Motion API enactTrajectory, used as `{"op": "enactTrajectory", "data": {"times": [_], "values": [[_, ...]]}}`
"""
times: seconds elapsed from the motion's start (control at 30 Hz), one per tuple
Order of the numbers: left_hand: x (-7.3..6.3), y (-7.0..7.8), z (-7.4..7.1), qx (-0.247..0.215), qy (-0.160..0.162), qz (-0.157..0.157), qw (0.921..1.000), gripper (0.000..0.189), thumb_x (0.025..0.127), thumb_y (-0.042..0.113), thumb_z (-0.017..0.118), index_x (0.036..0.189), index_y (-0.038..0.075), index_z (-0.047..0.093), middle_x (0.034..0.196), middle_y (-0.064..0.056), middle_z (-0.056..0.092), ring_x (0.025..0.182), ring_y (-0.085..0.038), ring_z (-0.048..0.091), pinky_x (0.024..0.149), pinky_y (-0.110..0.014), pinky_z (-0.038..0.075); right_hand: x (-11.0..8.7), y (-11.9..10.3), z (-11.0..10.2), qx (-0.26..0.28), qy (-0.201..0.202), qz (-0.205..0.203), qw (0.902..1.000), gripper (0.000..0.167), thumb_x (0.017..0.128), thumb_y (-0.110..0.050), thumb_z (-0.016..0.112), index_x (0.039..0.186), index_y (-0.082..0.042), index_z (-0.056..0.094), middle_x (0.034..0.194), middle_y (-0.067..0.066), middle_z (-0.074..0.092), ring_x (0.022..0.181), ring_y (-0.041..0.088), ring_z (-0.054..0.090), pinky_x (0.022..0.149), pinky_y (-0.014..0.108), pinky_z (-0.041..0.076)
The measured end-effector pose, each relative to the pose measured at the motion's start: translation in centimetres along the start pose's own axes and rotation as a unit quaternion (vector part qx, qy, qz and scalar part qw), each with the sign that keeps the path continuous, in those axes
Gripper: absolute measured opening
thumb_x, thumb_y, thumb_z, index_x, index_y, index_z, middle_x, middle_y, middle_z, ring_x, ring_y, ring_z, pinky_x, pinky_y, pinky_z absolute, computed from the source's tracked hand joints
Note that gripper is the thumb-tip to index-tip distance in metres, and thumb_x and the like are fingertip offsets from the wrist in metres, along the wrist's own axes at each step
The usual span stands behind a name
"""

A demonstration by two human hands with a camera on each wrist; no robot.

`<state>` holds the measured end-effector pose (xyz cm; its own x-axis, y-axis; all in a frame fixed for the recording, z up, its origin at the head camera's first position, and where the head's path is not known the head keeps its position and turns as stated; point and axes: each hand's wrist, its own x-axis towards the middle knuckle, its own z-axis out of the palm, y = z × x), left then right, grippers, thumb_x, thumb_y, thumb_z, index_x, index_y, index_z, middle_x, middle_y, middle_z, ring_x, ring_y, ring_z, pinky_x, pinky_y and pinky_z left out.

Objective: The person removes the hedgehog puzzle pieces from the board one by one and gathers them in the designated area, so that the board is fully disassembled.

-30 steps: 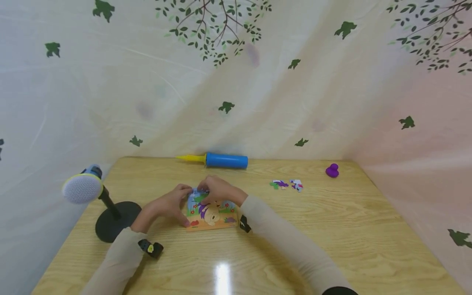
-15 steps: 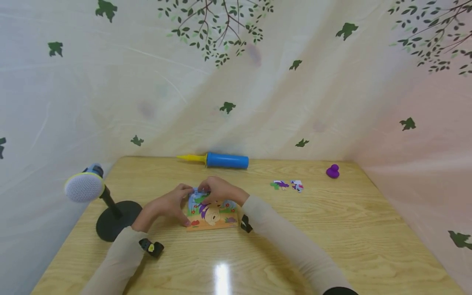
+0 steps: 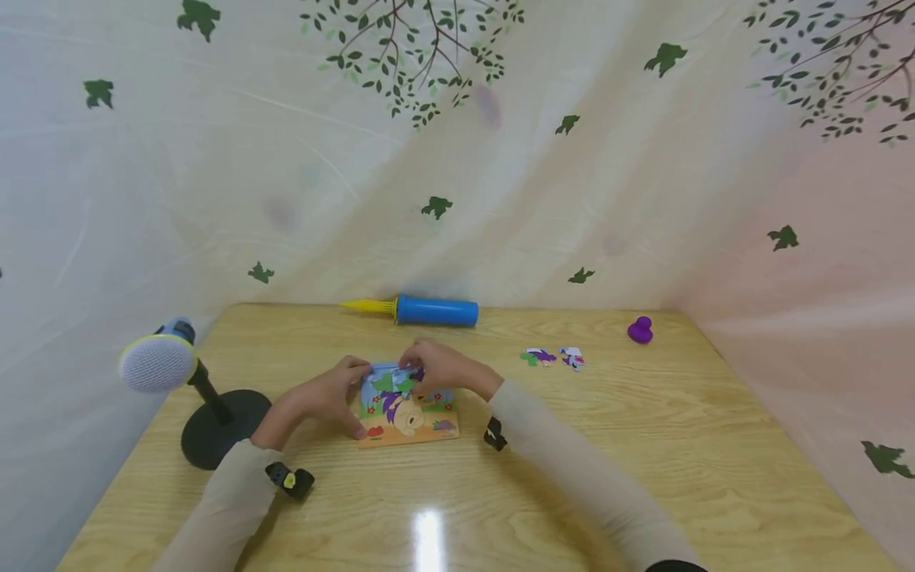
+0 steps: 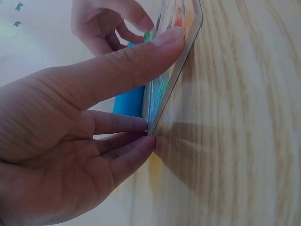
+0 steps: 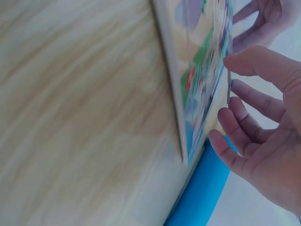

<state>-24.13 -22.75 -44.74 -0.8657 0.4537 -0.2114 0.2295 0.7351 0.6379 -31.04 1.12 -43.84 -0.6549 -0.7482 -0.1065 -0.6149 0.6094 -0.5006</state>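
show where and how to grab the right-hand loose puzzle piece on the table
Probably pinch the right-hand piece by its near and far edges, from above and the right. It lies flat on the table, so its edges seem the best hold, and the left-hand piece sits close beside it.

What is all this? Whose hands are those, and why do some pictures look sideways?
There's no robot here, just a person working bare-handed. The wide view was taken from the person's head, the tilted close-ups from each wrist. The left hand holds the edge of a puzzle board; the right hand pinches a puzzle piece. Also on the table are loose pieces, a blue tube with a yellow tip, a purple thing and a microphone on a stand.
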Motion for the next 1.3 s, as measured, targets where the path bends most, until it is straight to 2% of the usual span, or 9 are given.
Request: {"op": "enactTrajectory", "data": {"times": [0.1, 0.4, 0.73, 1.03, 1.3], "values": [[0.0, 0.1, 0.0, -0.002, 0.001, -0.006, 1.0000, 0.109, 0.070, 0.023, 0.095, 0.155, -0.006, 0.033, 0.157, -0.025, 0.028, 0.146, -0.048, 0.030, 0.119, -0.063, 0.031, -1.1, 0.9, -0.7, 0.009, 0.015, 0.010, 0.9998, 0.047, 0.082, -0.010, 0.082, 0.127, -0.005, 0.068, 0.117, 0.009, 0.058, 0.107, 0.021, 0.057, 0.095, 0.034, 0.053], [0.2, -0.2, 0.2, 0.001, 0.001, -0.017, 0.9998, 0.107, 0.070, 0.026, 0.095, 0.155, -0.003, 0.035, 0.157, -0.023, 0.029, 0.146, -0.047, 0.031, 0.119, -0.063, 0.032, -4.5, 4.9, -2.9, 0.036, 0.056, 0.036, 0.9971, 0.046, 0.085, -0.009, 0.079, 0.129, -0.006, 0.067, 0.121, 0.014, 0.052, 0.110, 0.026, 0.055, 0.091, 0.037, 0.053], [0.2, -0.2, 0.3, 0.005, 0.004, -0.017, 0.9998, 0.107, 0.070, 0.023, 0.095, 0.155, -0.004, 0.035, 0.157, -0.023, 0.029, 0.146, -0.048, 0.030, 0.119, -0.063, 0.033, -7.6, 9.5, -4.9, 0.035, 0.096, 0.067, 0.9925, 0.047, 0.082, -0.004, 0.075, 0.128, 0.001, 0.065, 0.122, 0.021, 0.057, 0.111, 0.036, 0.058, 0.096, 0.049, 0.053], [0.0, -0.2, 0.2, -0.004, 0.002, 0.000, 1.0000, 0.109, 0.071, 0.024, 0.095, 0.155, -0.006, 0.033, 0.156, -0.025, 0.028, 0.143, -0.047, 0.033, 0.119, -0.063, 0.033, -8.7, 11.5, -4.7, 0.033, 0.099, 0.086, 0.9908, 0.044, 0.085, -0.003, 0.077, 0.128, 0.003, 0.066, 0.122, 0.021, 0.058, 0.116, 0.036, 0.056, 0.103, 0.051, 0.050], [-0.2, -0.2, 0.2, -0.003, 0.004, 0.005, 1.0000, 0.108, 0.071, 0.023, 0.094, 0.154, -0.007, 0.033, 0.155, -0.025, 0.029, 0.142, -0.047, 0.034, 0.118, -0.063, 0.033, -8.8, 12.6, -4.5, 0.027, 0.099, 0.084, 0.9912, 0.038, 0.087, -0.005, 0.077, 0.124, 0.002, 0.068, 0.123, 0.019, 0.058, 0.110, 0.030, 0.056, 0.095, 0.045, 0.053]]}}
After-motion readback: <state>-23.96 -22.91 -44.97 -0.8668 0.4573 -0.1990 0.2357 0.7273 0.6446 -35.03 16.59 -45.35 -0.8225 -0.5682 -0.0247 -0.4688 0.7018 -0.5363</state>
